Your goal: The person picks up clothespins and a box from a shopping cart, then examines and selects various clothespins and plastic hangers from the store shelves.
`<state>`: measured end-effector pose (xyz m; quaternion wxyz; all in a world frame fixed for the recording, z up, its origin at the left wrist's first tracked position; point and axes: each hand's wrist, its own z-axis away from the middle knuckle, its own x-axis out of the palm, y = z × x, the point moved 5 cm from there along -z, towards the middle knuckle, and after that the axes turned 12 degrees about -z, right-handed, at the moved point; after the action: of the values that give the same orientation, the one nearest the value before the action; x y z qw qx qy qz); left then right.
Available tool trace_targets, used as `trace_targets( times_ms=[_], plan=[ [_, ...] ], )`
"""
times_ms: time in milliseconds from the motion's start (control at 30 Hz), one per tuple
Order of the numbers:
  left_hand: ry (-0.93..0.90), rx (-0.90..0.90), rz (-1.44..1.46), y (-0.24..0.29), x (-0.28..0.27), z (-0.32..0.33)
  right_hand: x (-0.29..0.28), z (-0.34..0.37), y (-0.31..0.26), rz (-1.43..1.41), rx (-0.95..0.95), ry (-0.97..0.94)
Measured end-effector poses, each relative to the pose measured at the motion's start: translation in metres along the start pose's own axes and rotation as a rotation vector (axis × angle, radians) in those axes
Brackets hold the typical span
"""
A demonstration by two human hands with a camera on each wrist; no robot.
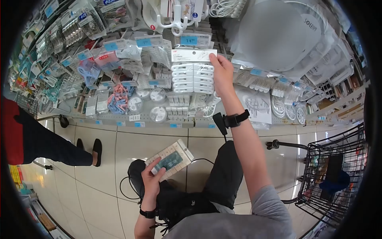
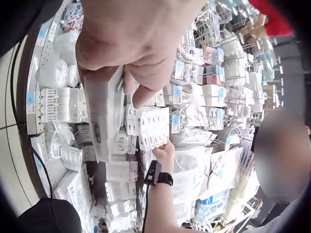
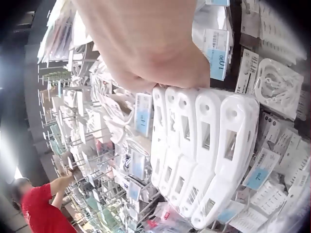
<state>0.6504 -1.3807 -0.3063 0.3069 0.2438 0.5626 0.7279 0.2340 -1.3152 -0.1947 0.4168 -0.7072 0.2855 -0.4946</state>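
A pack of white plastic clips [image 1: 193,77] with a white header card is held up before the shelf, my right hand [image 1: 223,75] pinching its upper right edge. In the right wrist view the clips [image 3: 204,145] stand in two rows under my right hand [image 3: 150,48]. My left hand [image 1: 152,179] grips a flat clear-wrapped pack [image 1: 171,159] with beige strips and a dark green label, low above my knees. In the left wrist view that pack [image 2: 103,114] shows edge-on beneath my left hand [image 2: 138,43].
Shelves of hanging packs with blue price tags [image 1: 189,40] run across the front. A black wire cart [image 1: 334,171] stands at the right. At the left is a person in dark trousers [image 1: 51,139], and in the right wrist view someone in a red shirt [image 3: 46,208].
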Motion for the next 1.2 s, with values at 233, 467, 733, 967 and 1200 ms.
trace_targets(
  times_ms=[233,467,733,967,1200],
  plan=[
    [0.031,-0.033,0.009,-0.014,-0.007,0.008,-0.008,-0.019,0.011,0.359,-0.264,0.12],
    [-0.003,-0.018,-0.018,-0.016,-0.006,0.009,0.021,-0.01,0.006,0.39,-0.434,0.338],
    [-0.003,-0.05,0.009,-0.032,-0.011,0.01,0.027,-0.005,-0.001,0.499,-0.492,0.31],
    [-0.011,-0.057,-0.045,-0.038,-0.01,0.01,0.022,-0.029,0.015,0.684,-0.437,0.417],
    [0.002,0.023,-0.019,-0.028,-0.011,0.004,0.028,-0.029,0.032,0.688,-0.574,0.454]
  ],
)
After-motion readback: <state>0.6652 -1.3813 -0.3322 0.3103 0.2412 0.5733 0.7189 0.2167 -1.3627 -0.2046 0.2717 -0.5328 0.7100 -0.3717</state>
